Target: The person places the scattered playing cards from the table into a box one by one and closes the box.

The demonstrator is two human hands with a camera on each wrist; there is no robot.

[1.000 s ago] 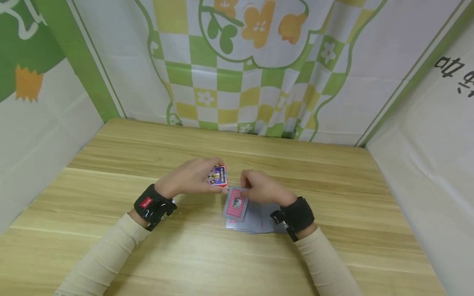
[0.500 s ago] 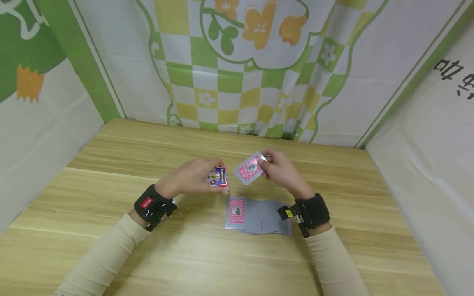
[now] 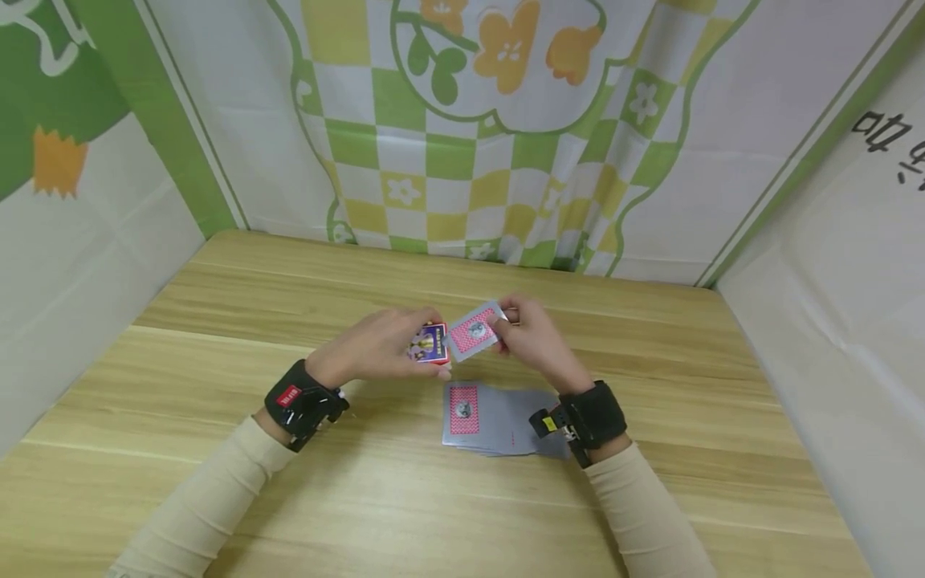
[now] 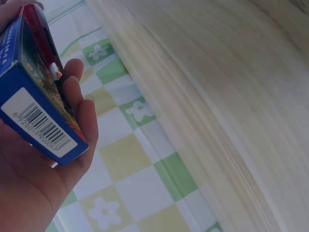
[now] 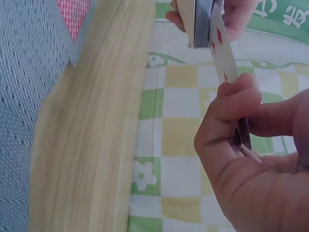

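My left hand (image 3: 383, 345) grips a small playing-card box (image 3: 429, 344), purple and red on its front, thumb on the near side and fingers on the far side. Its blue end with a barcode (image 4: 38, 125) faces the left wrist camera. Between thumb and fingers, my right hand (image 3: 538, 337) pinches a playing card (image 3: 473, 330), pink-patterned back up, its far end right at the box's opening. Red diamonds show on the card's face (image 5: 220, 41) in the right wrist view, beside a packed stack's edges (image 5: 203, 24) in the box. Below lies a spread of cards (image 3: 499, 421), backs up, partly under the right wrist.
The wooden table (image 3: 325, 498) extends around both arms. A green, white and yellow checked curtain (image 3: 448, 160) hangs along its back edge, with white printed walls on the left and right (image 3: 831, 281). Black straps with cameras (image 3: 596, 413) sit on both wrists.
My right hand has lifted a card from the spread up to the box, then moved left so the card's end meets the box's opening. The left hand has stayed nearly still.
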